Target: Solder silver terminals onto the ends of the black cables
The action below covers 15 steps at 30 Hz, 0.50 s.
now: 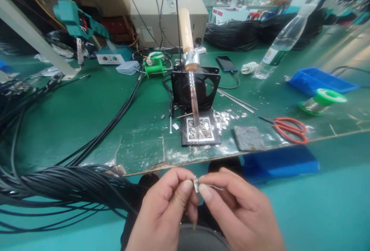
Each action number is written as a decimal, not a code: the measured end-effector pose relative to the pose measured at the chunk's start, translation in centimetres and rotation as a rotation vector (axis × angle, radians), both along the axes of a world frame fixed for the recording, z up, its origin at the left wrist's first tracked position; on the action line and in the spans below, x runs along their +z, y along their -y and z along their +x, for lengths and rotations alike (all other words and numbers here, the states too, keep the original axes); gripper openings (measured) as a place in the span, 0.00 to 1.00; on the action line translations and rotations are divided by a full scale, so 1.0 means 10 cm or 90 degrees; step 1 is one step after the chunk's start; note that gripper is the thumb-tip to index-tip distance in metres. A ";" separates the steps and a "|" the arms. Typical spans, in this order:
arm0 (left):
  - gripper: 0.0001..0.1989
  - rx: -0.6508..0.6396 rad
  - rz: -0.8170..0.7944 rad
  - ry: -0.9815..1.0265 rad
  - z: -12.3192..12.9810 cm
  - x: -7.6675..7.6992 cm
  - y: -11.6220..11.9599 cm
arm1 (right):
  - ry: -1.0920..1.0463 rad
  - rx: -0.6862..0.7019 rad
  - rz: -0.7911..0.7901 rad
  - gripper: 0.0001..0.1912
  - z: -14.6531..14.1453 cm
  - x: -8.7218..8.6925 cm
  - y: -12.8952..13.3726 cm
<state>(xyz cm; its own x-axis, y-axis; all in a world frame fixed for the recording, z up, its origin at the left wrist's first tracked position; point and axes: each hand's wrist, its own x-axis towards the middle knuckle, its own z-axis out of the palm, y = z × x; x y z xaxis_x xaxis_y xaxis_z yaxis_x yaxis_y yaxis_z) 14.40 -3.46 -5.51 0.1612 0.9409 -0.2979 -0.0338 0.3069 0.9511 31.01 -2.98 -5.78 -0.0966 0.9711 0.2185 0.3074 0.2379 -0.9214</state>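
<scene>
In front of the bench edge, my left hand pinches a small silvery connector between thumb and forefinger. My right hand is closed at the connector's other side, its thumb and forefinger touching or nearly touching it, and a thin pale wire sticks out from between those fingers. Tiny coloured wire ends show at the connector's top. Beyond the hands, a soldering iron with a wooden handle points down, its tip over a metal-framed tray of small metal bits.
A black fan stands behind the tray. Red-handled scissors, a grey block, a solder spool, a blue bin and a bottle are on the right. Black cables lie at the left.
</scene>
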 end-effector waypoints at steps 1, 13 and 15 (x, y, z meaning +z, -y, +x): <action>0.16 -0.001 -0.003 0.005 0.00 0.00 0.00 | -0.002 0.000 0.008 0.07 -0.02 -0.01 0.00; 0.14 0.010 -0.041 0.055 0.01 0.02 0.06 | 0.351 -0.379 -0.076 0.16 0.95 0.10 -0.40; 0.14 0.007 -0.039 0.054 0.01 0.03 0.06 | 0.469 -0.432 -0.132 0.14 1.34 0.15 -0.71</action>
